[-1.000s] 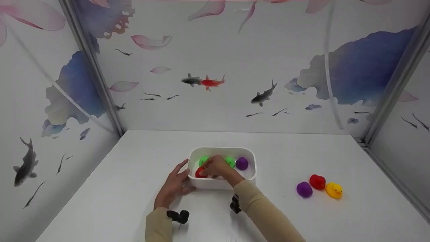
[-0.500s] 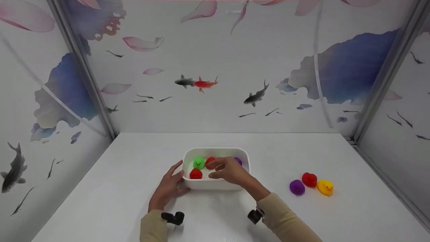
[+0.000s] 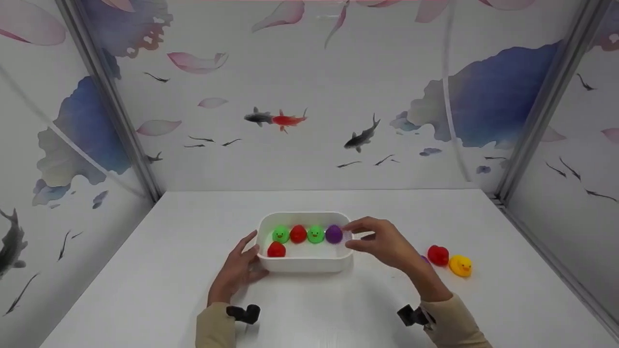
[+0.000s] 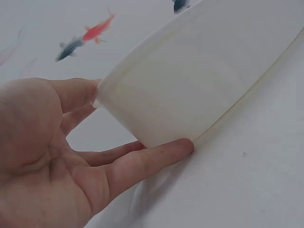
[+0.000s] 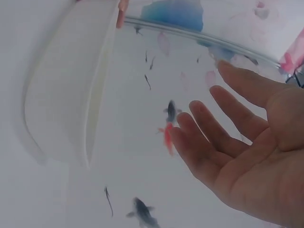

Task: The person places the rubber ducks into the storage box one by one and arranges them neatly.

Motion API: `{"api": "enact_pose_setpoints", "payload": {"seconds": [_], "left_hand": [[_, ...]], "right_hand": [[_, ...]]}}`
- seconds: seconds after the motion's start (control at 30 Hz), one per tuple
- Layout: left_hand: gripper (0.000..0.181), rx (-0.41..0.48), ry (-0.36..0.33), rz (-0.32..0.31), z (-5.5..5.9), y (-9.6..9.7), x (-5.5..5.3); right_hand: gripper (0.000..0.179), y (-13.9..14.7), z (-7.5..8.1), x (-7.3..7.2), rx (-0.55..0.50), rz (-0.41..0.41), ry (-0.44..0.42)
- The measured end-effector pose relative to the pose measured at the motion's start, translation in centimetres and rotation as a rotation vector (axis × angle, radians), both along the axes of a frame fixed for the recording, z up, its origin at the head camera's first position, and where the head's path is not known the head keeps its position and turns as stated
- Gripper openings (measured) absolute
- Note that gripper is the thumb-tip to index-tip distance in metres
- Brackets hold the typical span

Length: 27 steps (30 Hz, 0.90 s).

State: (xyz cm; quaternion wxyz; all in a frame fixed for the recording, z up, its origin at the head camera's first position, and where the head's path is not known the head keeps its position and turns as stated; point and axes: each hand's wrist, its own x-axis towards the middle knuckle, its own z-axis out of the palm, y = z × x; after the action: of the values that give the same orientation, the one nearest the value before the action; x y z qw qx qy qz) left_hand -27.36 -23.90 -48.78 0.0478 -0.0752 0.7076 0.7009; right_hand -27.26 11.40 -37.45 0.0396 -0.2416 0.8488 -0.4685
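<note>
A white plastic tub (image 3: 304, 265) stands on the table, with small rubber ducks inside. Along its back row sit a green duck (image 3: 280, 234), a red duck (image 3: 298, 234), another green duck (image 3: 316, 234) and a purple duck (image 3: 333, 234); one more red duck (image 3: 276, 250) is at the front left. My left hand (image 3: 235, 270) holds the tub's left end. In the left wrist view, fingertips touch the rim and the thumb (image 4: 152, 164) lies low along the wall. My right hand (image 3: 387, 244) hovers at the tub's right end, fingers loosely bent, holding nothing.
Right of the tub, a red duck (image 3: 438, 255) and a yellow duck (image 3: 460, 266) rest on the white table (image 3: 309, 309). A purple duck (image 3: 425, 259) is mostly hidden behind my right wrist. Printed panels (image 3: 309, 169) enclose the table at the back and sides.
My right hand has come out of the tub and moved right, uncovering the red duck in the back row. The left hand keeps its place on the tub. The whole view has shifted slightly.
</note>
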Motion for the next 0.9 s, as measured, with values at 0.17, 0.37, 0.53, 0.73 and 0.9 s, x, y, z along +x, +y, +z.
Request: {"api": "enact_pose_setpoints", "payload": {"seconds": [0.17,0.37,0.53,0.73,0.9], "left_hand": [[0.057,-0.015,-0.013,-0.001,-0.1,-0.1,0.3],[0.057,-0.017,-0.013,0.012,0.2,-0.5,0.6],[0.057,-0.016,-0.001,0.006,0.4,-0.5,0.6],[0.057,-0.021,0.001,0.005,0.3,-0.2,0.5],[0.056,-0.03,-0.005,0.015,0.1,0.2,0.4]], "right_hand": [[0.036,2.6,0.6,-0.7,-0.001,-0.081,-0.003],[0.045,5.8,0.9,-1.5,-0.001,-0.102,0.014],[0.048,8.9,1.0,-1.8,0.053,-0.162,0.019],[0.053,12.5,0.5,-2.2,0.081,-0.214,0.019],[0.057,15.8,-1.2,-3.1,0.078,-0.266,-0.03]]}}
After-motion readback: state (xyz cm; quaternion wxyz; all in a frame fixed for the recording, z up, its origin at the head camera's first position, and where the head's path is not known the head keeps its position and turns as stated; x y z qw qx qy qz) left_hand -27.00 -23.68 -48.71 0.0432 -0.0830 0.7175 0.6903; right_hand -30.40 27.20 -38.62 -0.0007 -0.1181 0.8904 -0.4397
